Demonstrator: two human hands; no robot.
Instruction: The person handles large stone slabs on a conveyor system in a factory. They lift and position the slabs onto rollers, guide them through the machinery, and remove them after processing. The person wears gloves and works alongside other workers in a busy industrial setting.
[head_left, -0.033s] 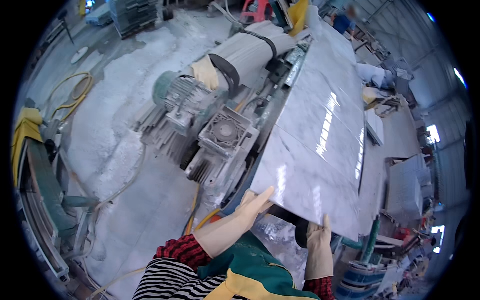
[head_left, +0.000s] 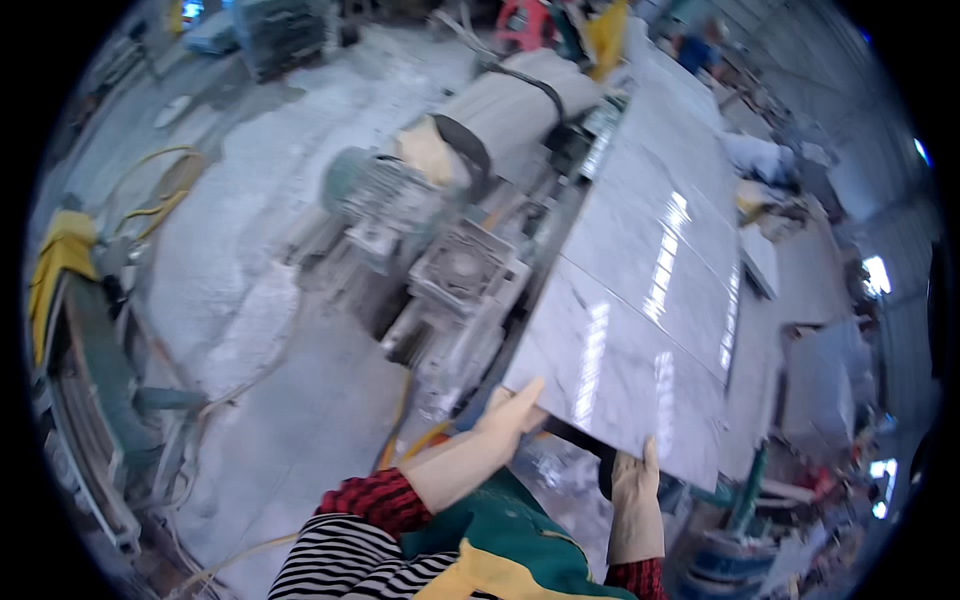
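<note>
Both my hands wear cream rubber gloves and grip the near end of a polished white marble tile (head_left: 620,370) with grey veining. My left hand (head_left: 512,415) clasps its near left corner, thumb on the top face and fingers hidden underneath. Nearer the right corner, my right hand (head_left: 636,490) holds the same edge, its thumb resting upright against the surface. The tile is the closest of several glossy pieces laid end to end along a long line. Thin seams part them. Under the near edge a dark machine part shows between my hands.
Left of the tiles stands a dusty motor and gearbox (head_left: 462,268), with a wrapped grey roll (head_left: 520,100) beyond. White residue covers the floor (head_left: 230,270). A yellow hose (head_left: 165,195) lies at left. A blue-banded drum (head_left: 730,560) stands at right. Another person (head_left: 695,50) is far off.
The view has shifted slightly, so the machine and tile seams sit a little further right and lower, with blur. My hands keep their grip on the tile's edge.
</note>
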